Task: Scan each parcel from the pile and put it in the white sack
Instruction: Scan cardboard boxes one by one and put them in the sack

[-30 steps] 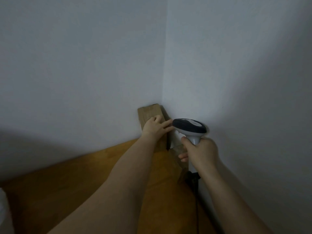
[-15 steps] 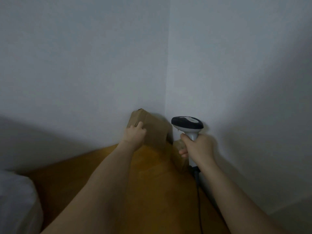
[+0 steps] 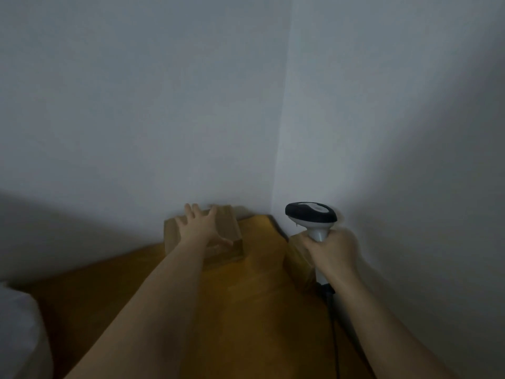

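Two parcels sit at the far corner of the bench (image 3: 246, 310): the brown parcel (image 3: 229, 231) lies flat against the back wall with its long axis roughly left to right, directly under the left hand (image 3: 200, 231), which is spread open and resting on its top, while a second parcel (image 3: 299, 258) stands against the right wall beside the right hand (image 3: 332, 250), clenched round the scanner (image 3: 310, 216) handle. Compared with half a second earlier, the parcel under the left hand has gone from tilted up to flat (fingers then curled over its edge), and the white sack (image 3: 19, 332) shows only at the lower left, well apart.
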